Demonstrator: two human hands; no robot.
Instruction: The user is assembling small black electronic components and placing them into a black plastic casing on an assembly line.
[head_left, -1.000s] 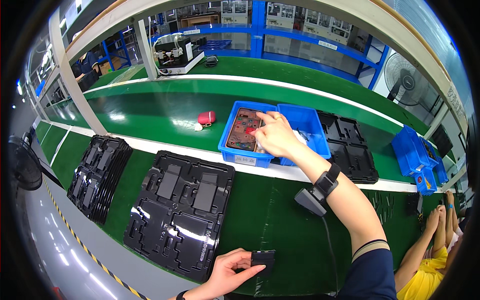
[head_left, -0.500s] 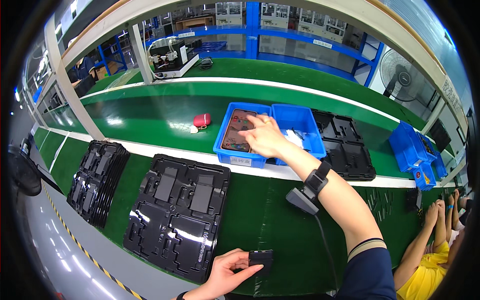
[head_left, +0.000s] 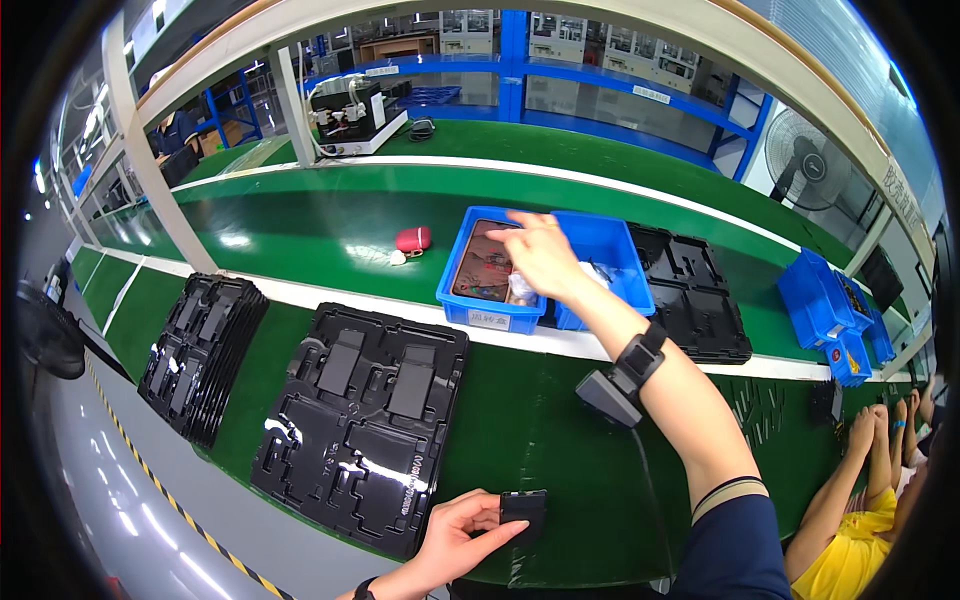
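Near the front edge of the bench, my left hand (head_left: 468,535) pinches a small black rectangular part (head_left: 524,508) between thumb and fingers. My right hand (head_left: 545,258) reaches forward over the left blue bin (head_left: 490,318), its fingers stretched out above a smartphone (head_left: 482,272). The phone leans inside that bin, and my hand covers part of its right side. Whether a fingertip touches the screen I cannot tell. Beside it, a second blue bin (head_left: 632,262) has small white and dark pieces in it, partly behind my forearm.
A black moulded tray (head_left: 350,465) with two dark blocks lies left of my hands, beside a stack of similar trays (head_left: 195,355). Another black tray (head_left: 700,300) sits right of the bins. A red case (head_left: 412,240) lies behind. A cable (head_left: 652,505) trails from my right wrist device (head_left: 608,398).
My right hand has shifted slightly, its fingers moving up over the phone's upper part. The phone's screen looks darker and different. My left hand still holds the black part.
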